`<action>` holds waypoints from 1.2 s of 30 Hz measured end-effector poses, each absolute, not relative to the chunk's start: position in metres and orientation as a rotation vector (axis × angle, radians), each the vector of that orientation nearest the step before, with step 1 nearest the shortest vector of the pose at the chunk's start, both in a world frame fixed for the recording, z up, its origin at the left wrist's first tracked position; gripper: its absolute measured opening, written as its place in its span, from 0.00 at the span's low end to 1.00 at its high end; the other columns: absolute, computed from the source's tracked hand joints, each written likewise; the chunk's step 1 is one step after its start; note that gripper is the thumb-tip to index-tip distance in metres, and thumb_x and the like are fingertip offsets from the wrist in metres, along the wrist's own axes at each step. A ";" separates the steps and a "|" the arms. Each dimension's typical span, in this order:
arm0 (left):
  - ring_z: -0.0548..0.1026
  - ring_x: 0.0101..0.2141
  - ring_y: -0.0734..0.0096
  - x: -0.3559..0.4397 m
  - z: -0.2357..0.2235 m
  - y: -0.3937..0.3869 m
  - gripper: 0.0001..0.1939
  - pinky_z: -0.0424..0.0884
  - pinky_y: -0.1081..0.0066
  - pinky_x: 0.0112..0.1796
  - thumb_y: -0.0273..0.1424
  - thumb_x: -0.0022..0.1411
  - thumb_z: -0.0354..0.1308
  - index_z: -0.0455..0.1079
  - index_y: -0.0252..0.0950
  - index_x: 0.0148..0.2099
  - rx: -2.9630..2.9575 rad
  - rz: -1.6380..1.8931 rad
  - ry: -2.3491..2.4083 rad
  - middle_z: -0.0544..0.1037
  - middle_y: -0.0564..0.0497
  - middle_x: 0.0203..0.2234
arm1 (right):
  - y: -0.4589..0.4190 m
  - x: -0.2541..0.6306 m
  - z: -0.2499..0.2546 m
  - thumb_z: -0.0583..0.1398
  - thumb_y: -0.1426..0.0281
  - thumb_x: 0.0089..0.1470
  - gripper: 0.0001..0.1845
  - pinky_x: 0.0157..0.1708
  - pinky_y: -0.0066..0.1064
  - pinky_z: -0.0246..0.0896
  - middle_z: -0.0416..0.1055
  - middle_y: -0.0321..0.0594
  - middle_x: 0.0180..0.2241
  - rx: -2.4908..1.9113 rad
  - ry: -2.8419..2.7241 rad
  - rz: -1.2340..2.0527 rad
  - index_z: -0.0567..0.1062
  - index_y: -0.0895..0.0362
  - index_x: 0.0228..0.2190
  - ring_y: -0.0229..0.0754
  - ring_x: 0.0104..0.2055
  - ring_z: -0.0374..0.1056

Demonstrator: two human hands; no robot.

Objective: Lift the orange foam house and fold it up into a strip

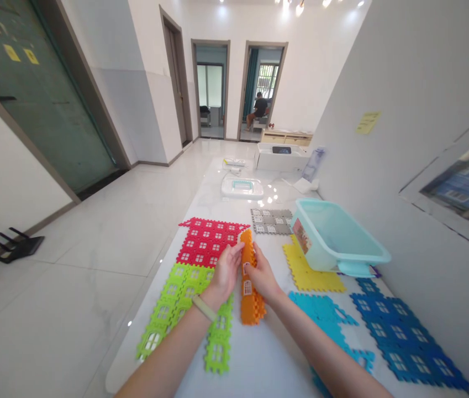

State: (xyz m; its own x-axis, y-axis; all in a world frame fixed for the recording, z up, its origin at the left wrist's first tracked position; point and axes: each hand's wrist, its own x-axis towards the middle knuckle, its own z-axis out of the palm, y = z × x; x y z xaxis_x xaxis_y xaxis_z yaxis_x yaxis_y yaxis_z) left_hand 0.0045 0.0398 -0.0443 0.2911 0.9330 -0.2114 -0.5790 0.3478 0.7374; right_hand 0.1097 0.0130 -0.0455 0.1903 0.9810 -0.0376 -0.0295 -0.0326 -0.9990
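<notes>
A narrow stack of orange interlocking building panels [251,310] stands between my hands, with white window inserts on its near part. My left hand [226,270] closes on its upper left side, thumb pressed to the edge. From the right, my right hand [263,275] grips the same stack, fingers wrapped along its side. Just left of my hands lie joined red panels [188,247] with windows. Joined lime green panels [163,311] lie nearer, partly hidden under my left wrist and forearm.
To the right stand a light teal plastic tub [356,251] and yellow panels [311,275]. Light blue panels [317,307] and dark blue panels [404,337] lie nearer. Grey panels [272,222], a white lidded box [242,190] and a white carton [278,160] are farther back. A person [259,108] sits beyond a doorway.
</notes>
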 end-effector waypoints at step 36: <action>0.74 0.50 0.59 -0.056 -0.022 0.080 0.25 0.70 0.61 0.50 0.35 0.56 0.63 0.66 0.40 0.56 1.103 1.211 0.821 0.74 0.46 0.50 | -0.009 0.231 -0.026 0.67 0.68 0.47 0.19 0.33 0.30 0.69 0.75 0.40 0.38 -1.164 -1.174 1.569 0.71 0.55 0.42 0.43 0.38 0.73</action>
State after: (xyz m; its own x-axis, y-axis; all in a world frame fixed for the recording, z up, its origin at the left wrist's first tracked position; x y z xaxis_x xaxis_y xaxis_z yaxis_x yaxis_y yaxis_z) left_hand -0.0558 0.0801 -0.0222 0.1980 0.9778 0.0681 -0.2990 -0.0059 0.9542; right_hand 0.2314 -0.0093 -0.0261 -0.2199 0.9570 -0.1891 -0.0884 -0.2126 -0.9731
